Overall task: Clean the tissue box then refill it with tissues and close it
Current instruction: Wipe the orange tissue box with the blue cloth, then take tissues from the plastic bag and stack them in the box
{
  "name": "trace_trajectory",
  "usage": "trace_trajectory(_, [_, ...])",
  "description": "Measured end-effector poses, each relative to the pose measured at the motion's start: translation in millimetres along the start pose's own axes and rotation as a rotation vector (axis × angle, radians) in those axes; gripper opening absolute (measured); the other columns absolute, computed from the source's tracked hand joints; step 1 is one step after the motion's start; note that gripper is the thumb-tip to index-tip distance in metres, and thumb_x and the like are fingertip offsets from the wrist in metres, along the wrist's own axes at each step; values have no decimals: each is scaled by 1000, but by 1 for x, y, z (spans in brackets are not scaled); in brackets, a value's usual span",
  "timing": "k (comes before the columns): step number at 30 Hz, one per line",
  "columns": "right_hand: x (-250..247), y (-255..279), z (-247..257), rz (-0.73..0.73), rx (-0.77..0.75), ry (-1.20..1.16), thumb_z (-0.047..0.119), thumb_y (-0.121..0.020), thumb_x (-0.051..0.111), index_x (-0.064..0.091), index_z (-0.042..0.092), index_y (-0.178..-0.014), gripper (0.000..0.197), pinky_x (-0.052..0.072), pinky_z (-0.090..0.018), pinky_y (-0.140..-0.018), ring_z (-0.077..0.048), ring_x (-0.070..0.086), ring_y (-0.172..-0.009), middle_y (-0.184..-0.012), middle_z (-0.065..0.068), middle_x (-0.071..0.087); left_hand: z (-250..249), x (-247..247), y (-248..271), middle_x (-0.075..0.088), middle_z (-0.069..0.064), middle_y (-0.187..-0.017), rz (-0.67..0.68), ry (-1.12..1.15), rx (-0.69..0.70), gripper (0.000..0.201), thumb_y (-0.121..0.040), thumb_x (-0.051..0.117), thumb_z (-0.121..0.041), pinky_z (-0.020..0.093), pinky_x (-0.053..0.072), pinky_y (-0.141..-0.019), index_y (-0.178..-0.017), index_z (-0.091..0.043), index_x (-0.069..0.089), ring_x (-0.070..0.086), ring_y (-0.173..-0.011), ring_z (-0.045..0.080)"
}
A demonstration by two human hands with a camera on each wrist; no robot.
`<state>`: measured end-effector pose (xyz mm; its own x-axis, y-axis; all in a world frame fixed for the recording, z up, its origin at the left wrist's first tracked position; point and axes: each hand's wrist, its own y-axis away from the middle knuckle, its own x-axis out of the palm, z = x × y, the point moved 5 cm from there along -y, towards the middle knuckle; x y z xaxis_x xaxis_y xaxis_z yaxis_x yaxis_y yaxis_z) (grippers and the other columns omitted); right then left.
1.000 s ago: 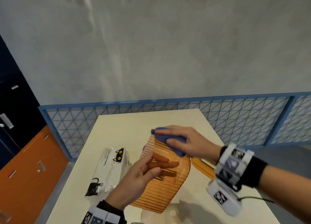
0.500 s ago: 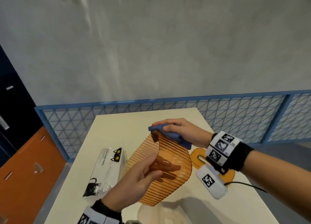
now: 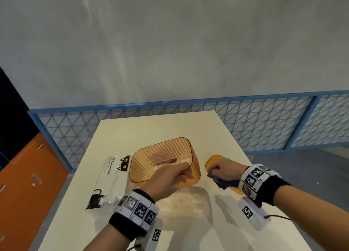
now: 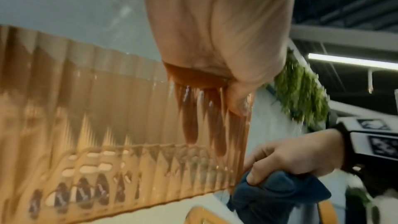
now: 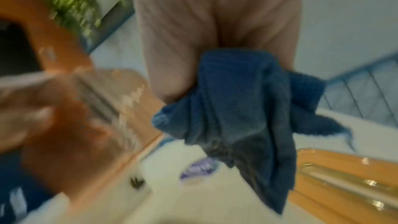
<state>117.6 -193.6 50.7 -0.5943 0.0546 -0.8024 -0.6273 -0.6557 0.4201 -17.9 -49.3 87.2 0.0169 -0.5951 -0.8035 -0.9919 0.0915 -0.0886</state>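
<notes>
I am lowering the tissue box (image 3: pixel 164 160), left hand (image 3: pixel 168 177) gripping its near wall; right hand (image 3: pixel 224 172) beside it, now off it, clutching the cloth (image 3: pixel 223 182): wiping seems finished.

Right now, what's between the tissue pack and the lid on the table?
The orange tissue box, open side up, with the left hand gripping its near wall. The tissue pack lies to its left, the lid to its right. Head view shows it.

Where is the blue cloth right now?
In the head view, the blue cloth is bunched in the right hand, over the flat orange lid, right of the orange tissue box.
</notes>
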Motion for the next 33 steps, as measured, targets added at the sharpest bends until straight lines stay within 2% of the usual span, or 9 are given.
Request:
trace_trajectory(2, [25, -7, -11, -63, 8, 222, 19, -94, 40, 64, 0, -99, 31, 46, -31, -73, -32, 62, -88, -101, -18, 68, 8, 23, -20, 70, -4, -107, 59, -124, -47, 11, -95, 45, -13, 31, 51, -79, -100, -16, 55, 64, -101, 17])
trace_trajectory(6, [71, -13, -23, -119, 6, 370, 19, -97, 39, 50, 11, -125, 31, 40, -32, -78, -28, 53, -112, -126, -12, 48, 27, 65, -43, 68, 0, -109, 138, -224, -175, 29, -90, 42, -6, 36, 50, -80, -112, -21, 51, 61, -102, 25])
trace_trajectory(9, [96, -16, -35, -105, -3, 352, 31, -99, 27, 37, 17, -137, 43, 40, -38, -99, -31, 39, -127, -141, -11, 36, 40, 85, -48, 67, 2, -107, 149, -237, -207, 33, -87, 41, -5, 35, 51, -80, -114, -21, 53, 63, -100, 24])
trace_trajectory(12, [117, -14, -45, -57, -10, 340, 72, -70, -19, 21, 31, -146, 95, 20, -54, -114, -37, 6, -145, -159, -2, 6, 52, 99, -50, 65, 3, -113, 165, -259, -241, 36, -91, 39, -9, 36, 51, -86, -121, -24, 50, 62, -105, 25])
trace_trajectory(14, [129, -13, -49, -16, -24, 366, 79, -52, -32, 13, 33, -148, 116, 12, -57, -115, -36, -6, -147, -160, 0, -3, 57, 105, -53, 64, 4, -118, 213, -306, -272, 38, -93, 38, -13, 37, 50, -90, -128, -26, 46, 60, -108, 26])
trace_trajectory(22, [144, -16, -61, 71, 52, 281, 66, -56, -8, 2, 37, -149, 98, 8, -52, -117, -32, -11, -147, -160, 1, -12, 60, 114, -62, 62, 8, -119, 291, -308, -332, 38, -95, 41, -18, 42, 51, -92, -132, -28, 41, 61, -106, 29])
trace_trajectory(27, [129, -13, -55, 127, 110, 272, 47, -98, 26, 4, 36, -149, 57, 12, -52, -116, -31, -7, -147, -160, 1, -8, 61, 106, -59, 57, 5, -131, 302, -227, -350, 41, -94, 45, -29, 38, 47, -98, -135, -28, 41, 55, -119, 25])
trace_trajectory(30, [92, -11, -38, 49, 110, 256, 44, -98, 29, 11, 33, -149, 55, 15, -54, -115, -30, 5, -147, -159, -1, 11, 61, 79, -46, 45, -5, -144, 166, -136, -303, 50, -92, 53, -37, 39, 37, -110, -139, -30, 38, 41, -133, 16])
trace_trajectory(33, [44, -4, 8, -152, -23, 299, 36, -99, 33, 22, 30, -146, 49, 36, -44, -107, -25, 38, -131, -142, -5, 44, 74, 29, -12, 45, -9, -142, -103, -140, -274, 46, -93, 52, -39, 43, 33, -112, -137, -32, 41, 37, -135, 11])
